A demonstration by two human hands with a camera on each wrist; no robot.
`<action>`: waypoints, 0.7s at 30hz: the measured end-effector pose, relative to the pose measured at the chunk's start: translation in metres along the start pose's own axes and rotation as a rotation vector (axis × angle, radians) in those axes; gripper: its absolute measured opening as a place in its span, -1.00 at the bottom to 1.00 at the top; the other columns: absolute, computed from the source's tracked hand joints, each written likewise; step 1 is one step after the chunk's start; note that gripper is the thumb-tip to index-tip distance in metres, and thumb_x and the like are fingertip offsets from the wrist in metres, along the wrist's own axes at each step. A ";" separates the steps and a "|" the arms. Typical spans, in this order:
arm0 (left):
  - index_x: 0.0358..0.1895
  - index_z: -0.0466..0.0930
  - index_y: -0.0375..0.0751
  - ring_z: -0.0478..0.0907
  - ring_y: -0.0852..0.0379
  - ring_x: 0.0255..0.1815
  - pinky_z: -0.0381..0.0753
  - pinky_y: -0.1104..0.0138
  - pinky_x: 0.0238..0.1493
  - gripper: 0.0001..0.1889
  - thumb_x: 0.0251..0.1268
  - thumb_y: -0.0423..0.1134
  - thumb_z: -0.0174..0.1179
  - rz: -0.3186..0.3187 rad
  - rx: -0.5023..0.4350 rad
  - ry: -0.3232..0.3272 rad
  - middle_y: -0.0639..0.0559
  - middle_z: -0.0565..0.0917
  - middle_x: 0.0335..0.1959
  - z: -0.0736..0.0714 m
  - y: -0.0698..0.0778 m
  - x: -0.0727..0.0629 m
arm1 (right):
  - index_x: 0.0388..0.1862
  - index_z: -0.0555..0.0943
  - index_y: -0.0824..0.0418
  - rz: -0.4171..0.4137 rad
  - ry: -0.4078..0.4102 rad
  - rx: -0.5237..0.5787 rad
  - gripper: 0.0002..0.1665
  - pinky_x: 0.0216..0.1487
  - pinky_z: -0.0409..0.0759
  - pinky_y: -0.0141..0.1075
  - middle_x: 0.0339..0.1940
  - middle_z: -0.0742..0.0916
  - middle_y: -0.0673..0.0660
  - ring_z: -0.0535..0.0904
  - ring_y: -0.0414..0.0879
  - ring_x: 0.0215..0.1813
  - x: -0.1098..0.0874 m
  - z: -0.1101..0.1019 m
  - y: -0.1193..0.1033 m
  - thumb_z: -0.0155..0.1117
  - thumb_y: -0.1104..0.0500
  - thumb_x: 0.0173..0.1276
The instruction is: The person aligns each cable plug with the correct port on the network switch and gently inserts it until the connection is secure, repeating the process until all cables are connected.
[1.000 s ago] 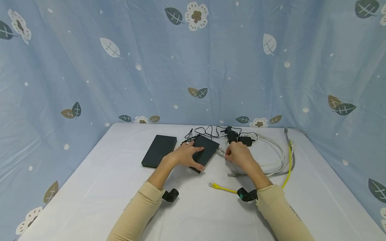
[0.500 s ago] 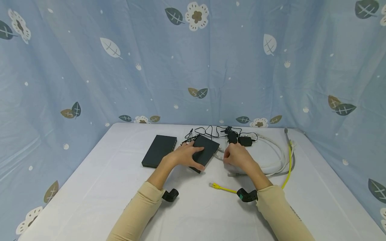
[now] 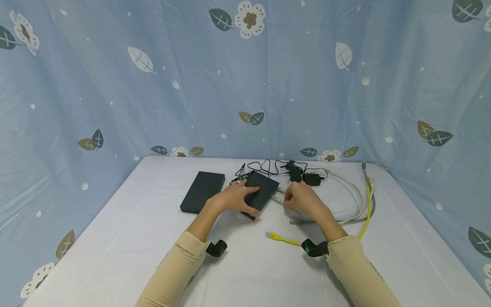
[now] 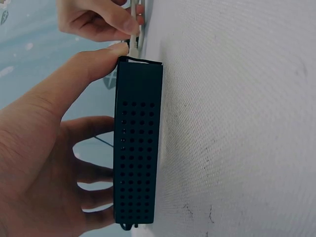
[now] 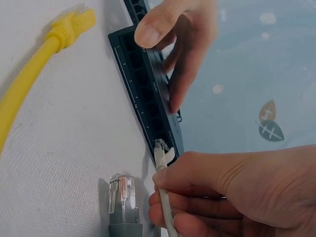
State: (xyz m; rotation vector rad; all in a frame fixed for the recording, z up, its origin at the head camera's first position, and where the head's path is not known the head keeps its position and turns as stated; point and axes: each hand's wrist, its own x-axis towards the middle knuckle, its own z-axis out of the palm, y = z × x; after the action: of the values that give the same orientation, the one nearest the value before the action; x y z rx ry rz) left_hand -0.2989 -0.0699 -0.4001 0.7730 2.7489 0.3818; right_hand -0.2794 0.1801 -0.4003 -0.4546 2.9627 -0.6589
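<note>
The left hand is gripping the black switch, its thumb pressing on the port side and its fingers spreading over the casing. The right hand is pinching a white cable just behind its clear plug, which is sitting at the far end of the port row; how far it is going in, I cannot tell.

Small white numerals are running along the switch's edge, starting from 1, and what looks like "Link/Act" is showing beside the ports; the other print is too small to read. Dark lettering on the right sleeve is staying illegible too.

Close by the right hand, a gray cable's plug is lying loose, crowding the working spot. The yellow cable is passing beneath the right forearm. A second switch is resting left of the held one. Behind, thin black cords are tangling toward two power adapters, and white cable loops are spreading rightward across the bench. A blue leaf-and-flower curtain is hanging beyond.
</note>
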 end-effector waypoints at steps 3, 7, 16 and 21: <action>0.50 0.24 0.23 0.03 -0.36 0.56 0.20 -0.28 0.39 -0.03 -0.05 0.38 0.37 0.005 0.001 0.003 -0.23 0.03 0.59 0.000 -0.001 0.000 | -0.54 0.72 0.14 0.000 -0.008 -0.004 -0.89 -0.56 0.43 -0.37 -0.61 0.68 -0.01 0.49 -0.16 -0.60 0.000 0.000 0.000 0.43 0.27 0.16; 0.50 0.24 0.24 0.03 -0.35 0.56 0.20 -0.28 0.39 -0.03 -0.05 0.38 0.37 0.003 0.000 -0.001 -0.23 0.03 0.60 0.000 -0.001 0.001 | -0.53 0.72 0.14 0.004 -0.019 0.002 -0.89 -0.56 0.42 -0.37 -0.61 0.69 -0.01 0.48 -0.17 -0.60 -0.001 -0.001 -0.002 0.43 0.26 0.17; 0.51 0.22 0.24 0.02 -0.36 0.56 0.18 -0.28 0.40 -0.03 -0.04 0.37 0.37 0.001 0.003 -0.012 -0.23 0.02 0.60 0.000 -0.002 0.001 | -0.49 0.73 0.15 -0.008 -0.023 0.022 -0.91 -0.55 0.45 -0.36 -0.58 0.70 0.00 0.50 -0.16 -0.59 0.000 0.000 -0.004 0.41 0.27 0.20; 0.50 0.23 0.24 0.01 -0.35 0.56 0.18 -0.28 0.40 -0.03 -0.04 0.38 0.37 -0.001 -0.001 -0.008 -0.22 0.02 0.60 0.000 -0.001 0.001 | -0.51 0.72 0.12 -0.003 -0.003 0.014 -0.89 -0.55 0.44 -0.36 -0.58 0.69 -0.01 0.49 -0.17 -0.59 0.003 0.004 -0.002 0.42 0.26 0.20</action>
State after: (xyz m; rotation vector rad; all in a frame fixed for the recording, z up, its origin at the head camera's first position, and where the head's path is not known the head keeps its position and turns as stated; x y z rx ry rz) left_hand -0.3004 -0.0706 -0.4006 0.7710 2.7412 0.3789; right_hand -0.2808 0.1761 -0.4033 -0.4589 2.9530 -0.6782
